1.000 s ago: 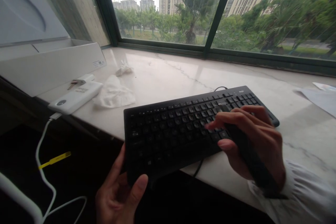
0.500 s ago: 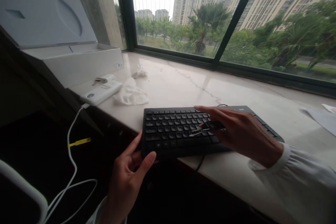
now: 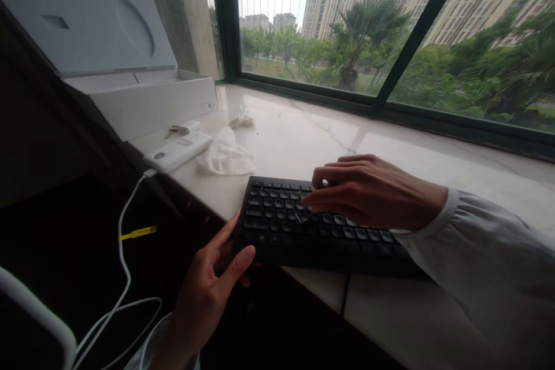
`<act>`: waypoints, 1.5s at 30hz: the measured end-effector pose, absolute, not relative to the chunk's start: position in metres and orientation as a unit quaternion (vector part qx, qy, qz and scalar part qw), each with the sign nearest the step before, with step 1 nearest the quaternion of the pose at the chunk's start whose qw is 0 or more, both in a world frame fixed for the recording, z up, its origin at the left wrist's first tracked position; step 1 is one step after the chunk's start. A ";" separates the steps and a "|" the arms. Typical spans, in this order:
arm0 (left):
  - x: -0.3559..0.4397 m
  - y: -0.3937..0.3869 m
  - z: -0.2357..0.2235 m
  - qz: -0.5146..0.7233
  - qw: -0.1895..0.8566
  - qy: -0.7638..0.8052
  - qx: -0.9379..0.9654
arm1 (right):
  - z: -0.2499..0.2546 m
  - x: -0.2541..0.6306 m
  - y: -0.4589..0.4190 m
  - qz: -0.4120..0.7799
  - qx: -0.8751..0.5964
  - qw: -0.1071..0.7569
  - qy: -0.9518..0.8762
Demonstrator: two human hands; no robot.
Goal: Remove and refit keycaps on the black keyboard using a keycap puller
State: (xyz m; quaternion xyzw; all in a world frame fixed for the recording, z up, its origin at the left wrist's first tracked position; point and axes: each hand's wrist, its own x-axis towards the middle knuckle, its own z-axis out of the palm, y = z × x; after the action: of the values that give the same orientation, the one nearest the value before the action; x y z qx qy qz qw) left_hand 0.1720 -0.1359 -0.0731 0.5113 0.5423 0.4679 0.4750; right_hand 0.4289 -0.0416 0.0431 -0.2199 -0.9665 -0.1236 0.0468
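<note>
Keyboard: black, at the dial's centre; rested on the counter, its left end past the edge. Left hand: at 8 o'clock, gripped that end, thumb on top. Right hand: at 2 o'clock, over the keys, fingers curled; a thin metal tip showed below them, indistinct. Black cable: ran off near 6 o'clock. Box: white, lid raised, stood at 10 o'clock beyond the power bank. Tissues: two, one spread, one crumpled farther off, lay between 10 and 11. White cable: at 9 o'clock, plugged into the power bank, bore a yellow tag. Window: spanned 11 to 2, trees and towers outside.
</note>
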 end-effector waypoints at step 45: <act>0.177 -0.136 -0.085 0.497 0.495 0.546 0.459 | 0.053 0.409 -0.018 -0.106 -0.102 0.022 -0.989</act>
State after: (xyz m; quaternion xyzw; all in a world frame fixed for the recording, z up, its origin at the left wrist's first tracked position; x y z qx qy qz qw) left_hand 0.1774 -0.1359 -0.0848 0.4585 0.5457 0.4966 0.4953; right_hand 0.4093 -0.0183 0.0533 -0.1025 -0.9888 -0.1058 0.0223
